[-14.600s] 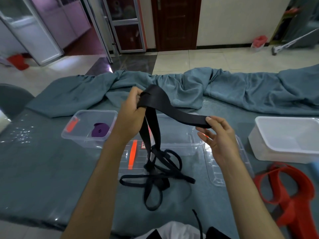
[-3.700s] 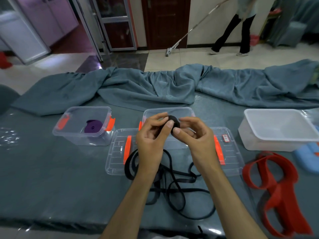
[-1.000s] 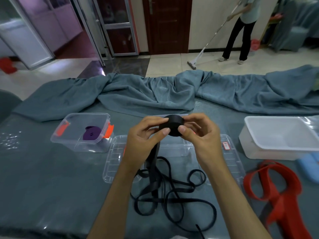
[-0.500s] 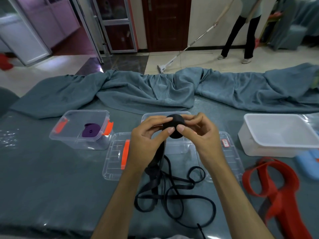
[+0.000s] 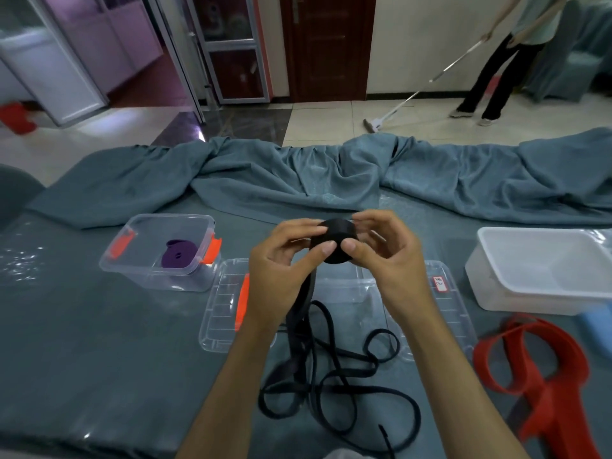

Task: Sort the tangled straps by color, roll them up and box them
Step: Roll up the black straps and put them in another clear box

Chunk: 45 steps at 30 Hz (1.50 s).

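The task looks partly done: a rolled purple strap already lies inside the clear box with orange latches on the left of the tabletop, so one color seems finished. The black strap is in hand. Its rolled part, a black coil, is held up above the tabletop between both hands: the left hand pinches it from the left with thumb and fingers curled round it, and the right hand pinches it from the right in the same way. Only part of the strap is wound; a length hangs down from the coil beside the left hand and ends in loose, crossing loops on the tabletop near the person. By my reading, a good deal of rolling is left on this strap before it can be boxed. The red strap lies unrolled in wide loops at the right, untouched, so it remains to be rolled and boxed too. Behind the hands stands a second clear box, partly hidden, with two clear lids flat to either side of it. A white tub sits on the right, and a rumpled blue-grey cloth runs across the far edge. The crossing loops may snag as the strap is drawn up. Farther off, a person sweeps the floor, well apart from the work.
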Available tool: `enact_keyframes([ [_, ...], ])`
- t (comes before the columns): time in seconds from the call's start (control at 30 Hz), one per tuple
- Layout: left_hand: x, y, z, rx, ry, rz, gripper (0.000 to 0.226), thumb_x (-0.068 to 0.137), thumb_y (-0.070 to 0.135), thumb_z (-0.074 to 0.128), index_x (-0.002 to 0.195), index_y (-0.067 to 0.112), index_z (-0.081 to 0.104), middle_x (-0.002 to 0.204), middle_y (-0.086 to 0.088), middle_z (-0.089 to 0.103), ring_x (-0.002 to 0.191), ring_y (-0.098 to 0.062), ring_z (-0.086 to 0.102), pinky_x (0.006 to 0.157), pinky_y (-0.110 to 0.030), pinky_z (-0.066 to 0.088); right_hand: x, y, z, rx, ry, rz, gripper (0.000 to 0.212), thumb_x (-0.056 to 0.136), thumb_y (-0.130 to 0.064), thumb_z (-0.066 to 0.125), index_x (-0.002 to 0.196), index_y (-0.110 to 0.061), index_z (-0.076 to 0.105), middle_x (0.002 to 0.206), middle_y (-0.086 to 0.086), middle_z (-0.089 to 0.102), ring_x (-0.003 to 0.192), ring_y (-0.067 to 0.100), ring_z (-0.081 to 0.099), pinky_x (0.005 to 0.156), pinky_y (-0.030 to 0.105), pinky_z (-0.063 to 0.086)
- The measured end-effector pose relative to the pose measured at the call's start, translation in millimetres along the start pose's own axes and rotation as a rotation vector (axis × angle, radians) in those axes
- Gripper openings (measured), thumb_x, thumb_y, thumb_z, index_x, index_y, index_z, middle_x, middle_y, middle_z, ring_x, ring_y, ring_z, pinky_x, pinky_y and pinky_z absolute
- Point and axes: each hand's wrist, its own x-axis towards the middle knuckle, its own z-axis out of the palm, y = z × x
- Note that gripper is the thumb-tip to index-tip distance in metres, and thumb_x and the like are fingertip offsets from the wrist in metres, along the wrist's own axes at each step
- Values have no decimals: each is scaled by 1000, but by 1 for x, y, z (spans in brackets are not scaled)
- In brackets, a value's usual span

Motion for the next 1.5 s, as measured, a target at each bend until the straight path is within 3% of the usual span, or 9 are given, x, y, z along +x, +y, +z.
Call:
enact_keyframes([
  [0.2, 21, 5, -13, 60, -115, -50, 30, 86, 24, 86, 113, 34, 81, 115, 2, 73, 113, -21, 72, 95, -27, 58, 10, 14, 1, 171, 19, 73, 19, 79, -21, 87, 84, -24, 69, 115, 3, 76, 113, 30, 74, 91, 49, 62],
  [0.4, 15, -2, -5, 21, -27, -22, 27, 85, 22, 86, 110, 31, 81, 117, 0, 74, 117, -24, 71, 98, -30, 58, 13, 9, -5, 15, 6, 8, 33, 80, -39, 90, 107, -27, 73, 100, -2, 76, 96, 17, 73, 84, 43, 64],
  [0.63, 12, 12, -5, -10, -61, -21, 33, 84, 17, 87, 114, 29, 78, 114, -3, 77, 111, -24, 74, 97, -27, 57, 5, 2, -7, 45, -1, 18, 25, 79, -28, 91, 84, -22, 67, 105, 3, 78, 106, 26, 75, 94, 52, 60],
  [0.77, 3, 11, 0, -63, -91, -28, 32, 86, 17, 83, 117, 25, 79, 122, -8, 72, 120, -26, 70, 101, -31, 55, -5, -5, -3, 127, 55, 5, 32, 80, -37, 90, 105, -26, 73, 100, -1, 75, 96, 23, 75, 80, 42, 64],
  [0.9, -2, 10, -2, -50, -136, -33, 39, 89, 14, 83, 127, 25, 76, 122, -9, 73, 121, -31, 70, 104, -34, 56, -13, -2, -1, 152, 79, 17, 22, 83, -30, 88, 93, -24, 70, 112, 6, 75, 110, 29, 74, 93, 53, 62],
  [1.07, -12, 7, 9, -57, -5, -5, 27, 90, 14, 81, 112, 29, 79, 120, -6, 77, 118, -26, 73, 101, -30, 57, -19, -9, -9, 75, 30, -8, 28, 83, -22, 86, 104, -30, 72, 101, -6, 76, 93, 10, 73, 79, 31, 61],
  [1.2, -8, 7, 3, -38, -135, -62, 32, 95, 9, 76, 126, 19, 75, 127, -10, 73, 125, -26, 69, 106, -32, 54, -27, -4, -7, 128, 108, -10, 23, 82, -20, 86, 100, -21, 70, 114, 14, 74, 111, 32, 72, 85, 45, 63],
  [1.37, -7, 11, 9, -12, -52, -24, 31, 91, 12, 81, 116, 29, 78, 118, -4, 78, 116, -25, 73, 101, -29, 57, -24, -11, -11, 4, 78, 9, 23, 84, -17, 87, 96, -17, 67, 93, -4, 76, 89, 12, 73, 82, 42, 62],
  [1.5, -3, 13, 4, -15, -167, -61, 36, 99, 22, 73, 134, 31, 71, 132, -3, 72, 130, -23, 65, 108, -27, 50, -20, -15, -6, 75, 141, -50, 22, 82, -25, 86, 101, -27, 74, 107, 9, 75, 107, 31, 73, 85, 50, 65],
])
